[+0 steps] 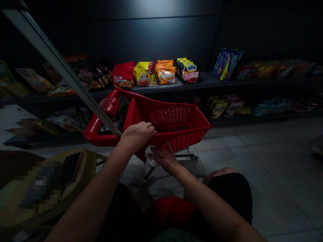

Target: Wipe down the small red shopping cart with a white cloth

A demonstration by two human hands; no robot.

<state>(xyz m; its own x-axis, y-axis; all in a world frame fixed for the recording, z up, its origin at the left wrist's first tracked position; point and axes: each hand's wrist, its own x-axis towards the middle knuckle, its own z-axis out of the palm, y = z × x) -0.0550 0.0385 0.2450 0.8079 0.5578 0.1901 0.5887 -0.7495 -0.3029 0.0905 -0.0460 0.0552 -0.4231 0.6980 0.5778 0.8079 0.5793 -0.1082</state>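
Note:
A red plastic shopping cart (176,136) stands in front of me, its basket bare inside where I can see it. My left hand (140,134) is closed over the cart's near top rim, close to the handle end. Below it, my right hand (168,159) presses a crumpled white cloth (150,156) against the outer near side of the basket. Part of the cloth is hidden under the fingers; whether it is fabric or paper is unclear.
Shelves (161,88) with bagged noodles (165,72) and other packets run behind the cart. A yellowish stool (85,168) holding a dark phone (70,168) stands at left. A slanted metal pole (65,70) crosses the upper left. Tiled floor (277,168) extends right.

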